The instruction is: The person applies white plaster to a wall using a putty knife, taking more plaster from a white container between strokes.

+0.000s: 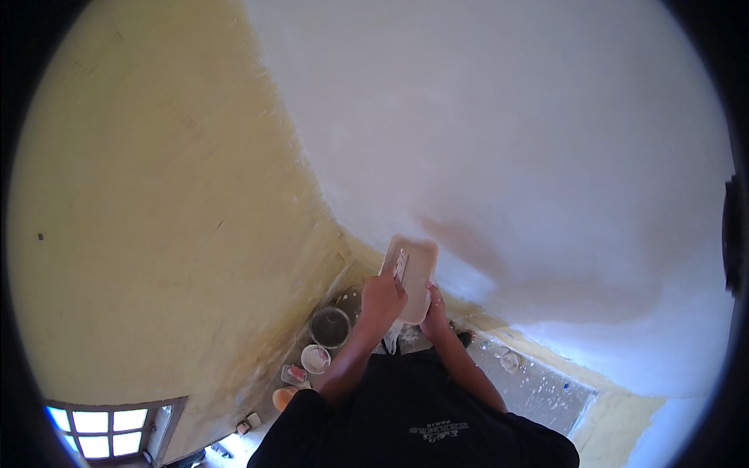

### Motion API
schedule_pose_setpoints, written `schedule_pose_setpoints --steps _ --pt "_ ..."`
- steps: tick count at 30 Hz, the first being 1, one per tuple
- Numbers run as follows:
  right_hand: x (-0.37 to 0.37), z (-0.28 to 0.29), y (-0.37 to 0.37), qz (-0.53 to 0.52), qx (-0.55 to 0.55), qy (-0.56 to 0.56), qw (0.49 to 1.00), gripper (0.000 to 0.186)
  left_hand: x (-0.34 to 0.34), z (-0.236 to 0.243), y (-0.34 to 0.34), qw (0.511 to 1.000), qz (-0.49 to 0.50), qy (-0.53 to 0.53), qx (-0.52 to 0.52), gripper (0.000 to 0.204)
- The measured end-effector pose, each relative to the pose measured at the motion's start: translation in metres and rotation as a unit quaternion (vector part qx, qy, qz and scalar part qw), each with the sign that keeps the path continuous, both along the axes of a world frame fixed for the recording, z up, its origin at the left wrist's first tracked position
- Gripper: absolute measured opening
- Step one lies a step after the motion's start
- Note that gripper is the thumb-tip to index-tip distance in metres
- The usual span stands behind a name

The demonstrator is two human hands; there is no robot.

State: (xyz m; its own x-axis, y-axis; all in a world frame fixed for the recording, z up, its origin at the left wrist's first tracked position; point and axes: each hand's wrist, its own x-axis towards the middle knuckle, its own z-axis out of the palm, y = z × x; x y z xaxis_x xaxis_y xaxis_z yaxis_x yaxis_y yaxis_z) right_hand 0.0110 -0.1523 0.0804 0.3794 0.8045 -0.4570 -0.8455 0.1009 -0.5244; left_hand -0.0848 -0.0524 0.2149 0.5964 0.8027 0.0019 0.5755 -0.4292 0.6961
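We hold a shallow cream tray (421, 285) before us, our right hand (435, 309) gripping its right edge. Above the tray, our left hand (381, 303) is closed around a white-smeared blade (402, 264). Beyond the tray stands a whitened wall (484, 132); left of it, a yellow wall (164, 210) and, lower, a dark bucket (315, 320).

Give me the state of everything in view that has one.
Left hand: closed on the tool
Tool: smeared white, over the tray
Right hand: gripping the tray's right side
Tray: held above the floor
Dark bucket: upright, contents unclear
White tub: upright, something pinkish inside
Yellow wall: marked
White wall: patchy, darker low down
Floor: spattered white
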Motion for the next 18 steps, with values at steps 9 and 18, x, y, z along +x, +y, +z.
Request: schedule_pose_setpoints --steps 9,18 --pt "0.012 0.02 -0.005 -0.041 0.036 -0.022 0.998 0.043 -0.018 -0.026 0.027 0.954 -0.002 -0.134 -0.268 0.025" --pt "0.029 0.038 -0.022 -0.052 0.006 -0.018 0.998 0.045 -0.029 -0.047 0.038 0.707 -0.02 -0.406 -0.579 0.032"
